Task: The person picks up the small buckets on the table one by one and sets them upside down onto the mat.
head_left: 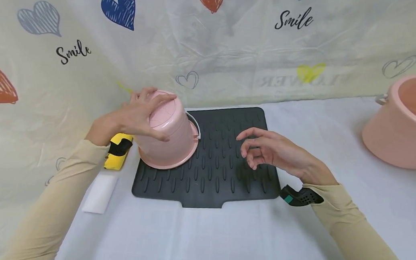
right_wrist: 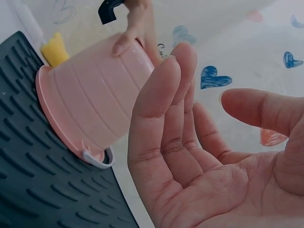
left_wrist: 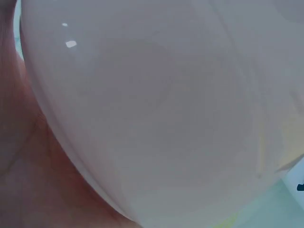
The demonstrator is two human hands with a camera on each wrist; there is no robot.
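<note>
- Two beige sleeves reach in from the near side, the left sleeve (head_left: 53,191) and the right sleeve (head_left: 360,233), over one white table (head_left: 171,240).
- One folded white piece (head_left: 100,193) lies at the near left, well apart from the right hand (head_left: 273,152).
- Two black straps, one at each wrist; the right strap (head_left: 301,195) bears one green patch.
- One yellow item (head_left: 119,160) lies just beyond the white piece, partly hidden by the left wrist and strap; its kind is unclear.
- One dark ribbed mat (head_left: 207,186) lies mid-table, with one tab on its near edge.
- That one right hand is over the mat's right part, fingers loosely bent, thumb apart from them, holding nothing.
- One pink bucket (head_left: 167,143) sits upside down on the left part of the mat, rim down, with one white handle (head_left: 199,136) at the rim's right.
- One left hand (head_left: 136,115) grips the bucket's upturned base, fingers over the far edge, thumb along the near side.
- One second pink bucket (head_left: 396,135) stands upright at the far right, partly out of view.
- One pale curtain (head_left: 235,47) spans the far side, bearing two "Smile" words, two red hearts and one dark blue heart (head_left: 119,8) among others.
</note>
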